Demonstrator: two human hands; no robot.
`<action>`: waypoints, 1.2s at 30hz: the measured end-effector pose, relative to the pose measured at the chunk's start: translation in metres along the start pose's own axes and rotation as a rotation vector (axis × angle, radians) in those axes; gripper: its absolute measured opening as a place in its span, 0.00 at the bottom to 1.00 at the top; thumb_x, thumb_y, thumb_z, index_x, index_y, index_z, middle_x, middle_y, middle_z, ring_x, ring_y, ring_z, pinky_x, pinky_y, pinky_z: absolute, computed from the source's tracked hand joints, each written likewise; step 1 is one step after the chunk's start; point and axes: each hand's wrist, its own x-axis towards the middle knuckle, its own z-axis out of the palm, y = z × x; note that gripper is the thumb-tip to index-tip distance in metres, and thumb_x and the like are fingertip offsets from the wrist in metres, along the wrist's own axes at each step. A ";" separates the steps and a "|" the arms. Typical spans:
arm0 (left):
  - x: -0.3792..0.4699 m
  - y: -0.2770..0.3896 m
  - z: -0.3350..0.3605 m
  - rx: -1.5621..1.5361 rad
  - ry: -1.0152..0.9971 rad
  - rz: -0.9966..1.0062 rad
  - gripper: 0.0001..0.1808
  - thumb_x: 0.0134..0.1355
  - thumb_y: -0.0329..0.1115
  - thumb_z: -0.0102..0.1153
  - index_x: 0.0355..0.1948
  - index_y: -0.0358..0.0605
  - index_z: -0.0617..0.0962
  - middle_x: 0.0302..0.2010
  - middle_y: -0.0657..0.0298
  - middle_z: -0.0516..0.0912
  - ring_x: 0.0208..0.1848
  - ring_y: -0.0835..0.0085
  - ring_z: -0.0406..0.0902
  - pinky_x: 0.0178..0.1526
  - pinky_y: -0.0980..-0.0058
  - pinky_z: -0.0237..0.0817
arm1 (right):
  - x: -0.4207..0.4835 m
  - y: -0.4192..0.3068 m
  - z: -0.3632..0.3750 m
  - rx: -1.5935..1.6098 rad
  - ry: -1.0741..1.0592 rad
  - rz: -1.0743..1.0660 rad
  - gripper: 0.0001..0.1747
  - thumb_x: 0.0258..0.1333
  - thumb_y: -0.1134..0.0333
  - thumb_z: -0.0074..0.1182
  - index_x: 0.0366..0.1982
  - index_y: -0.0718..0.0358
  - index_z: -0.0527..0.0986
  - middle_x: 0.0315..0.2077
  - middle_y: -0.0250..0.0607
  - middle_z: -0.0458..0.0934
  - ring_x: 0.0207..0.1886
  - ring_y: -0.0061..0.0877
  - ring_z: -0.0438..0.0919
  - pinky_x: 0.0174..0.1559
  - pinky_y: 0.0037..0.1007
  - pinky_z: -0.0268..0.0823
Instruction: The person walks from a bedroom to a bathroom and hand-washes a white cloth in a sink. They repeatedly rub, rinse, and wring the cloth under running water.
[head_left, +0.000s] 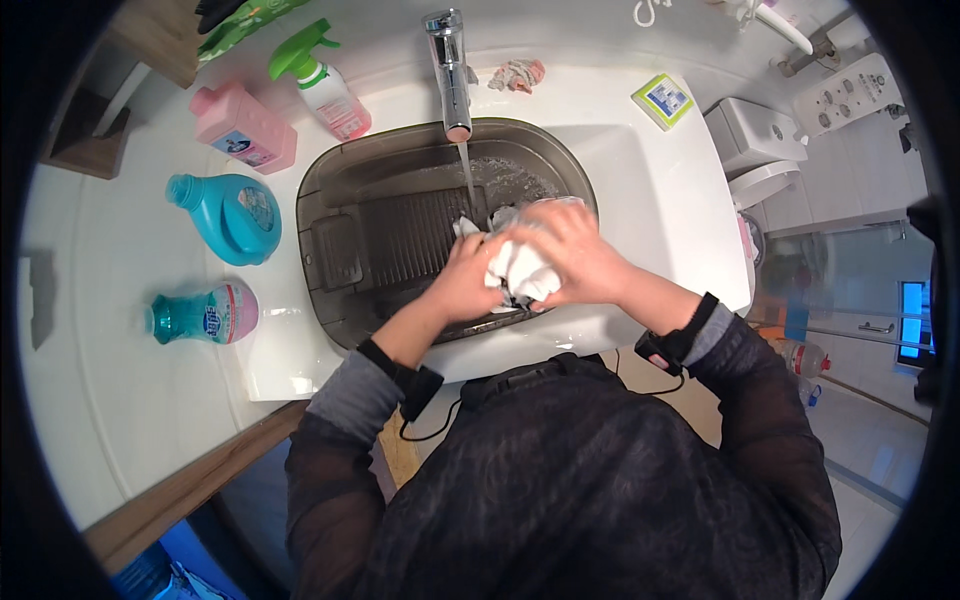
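Bunched between my two hands is a wet white cloth (521, 266) with some dark parts. My left hand (474, 276) grips its left side, and my right hand (581, 251) is closed over its right side, slightly blurred. Both are above the right half of a grey translucent plastic basin (330, 169) with a ribbed washboard (412, 225) moulded inside. From the chrome faucet (450, 75) a stream of water (466, 169) falls into the basin just behind the cloth. Bubbly water (517, 176) shows at the back right of the basin.
The basin sits in a white sink (637, 195). Along the left stand a green-topped spray bottle (330, 94), a pink bottle (247, 131), a teal detergent jug (232, 217) and a teal-and-pink bottle (206, 313). Behind are a crumpled rag (517, 75) and a green-edged box (661, 101).
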 end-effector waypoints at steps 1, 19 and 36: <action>-0.006 0.006 0.005 0.048 -0.017 -0.003 0.52 0.46 0.38 0.68 0.73 0.44 0.59 0.68 0.38 0.59 0.71 0.37 0.54 0.73 0.54 0.51 | -0.003 0.001 0.003 -0.039 -0.023 0.127 0.58 0.37 0.43 0.72 0.70 0.49 0.56 0.68 0.50 0.54 0.72 0.54 0.52 0.64 0.67 0.51; 0.095 -0.022 0.011 0.414 -0.136 -0.303 0.85 0.23 0.68 0.80 0.78 0.48 0.45 0.73 0.40 0.56 0.77 0.36 0.44 0.74 0.37 0.30 | 0.094 0.098 0.059 -0.172 -0.716 0.235 0.78 0.27 0.30 0.72 0.74 0.61 0.47 0.69 0.58 0.57 0.68 0.48 0.64 0.65 0.46 0.60; 0.014 0.001 -0.045 -0.212 -0.311 -0.153 0.80 0.35 0.54 0.84 0.75 0.33 0.40 0.69 0.35 0.62 0.72 0.49 0.62 0.72 0.66 0.54 | 0.025 0.013 -0.001 -0.185 -0.192 -0.263 0.52 0.33 0.57 0.73 0.66 0.40 0.65 0.57 0.43 0.68 0.64 0.41 0.68 0.56 0.52 0.61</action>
